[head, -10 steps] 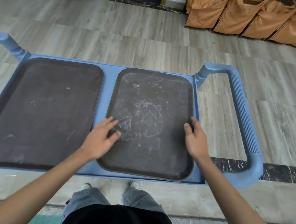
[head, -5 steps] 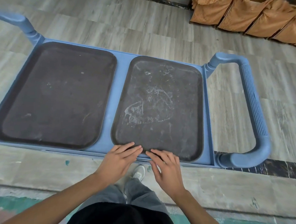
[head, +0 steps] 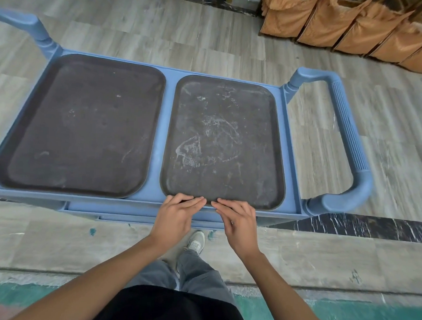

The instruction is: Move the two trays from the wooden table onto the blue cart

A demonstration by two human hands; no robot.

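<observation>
Two dark brown trays lie flat side by side on the top of the blue cart (head: pixel 163 123). The left tray (head: pixel 84 126) fills the cart's left half. The right tray (head: pixel 225 141) has whitish scratch marks on it. My left hand (head: pixel 175 216) and my right hand (head: pixel 238 221) rest side by side at the near edge of the right tray, fingers flat and spread, fingertips touching its rim. Neither hand holds anything. The wooden table is out of view.
The cart has a blue handle at the right end (head: pixel 347 147) and another at the far left (head: pixel 33 28). Orange fabric-covered chairs (head: pixel 346 22) stand at the back right on the grey plank floor. My legs and a shoe (head: pixel 196 242) are below the cart.
My hands left the sides of the right tray and came together at its near edge. The view has pulled back and up, so the cart sits farther from me.
</observation>
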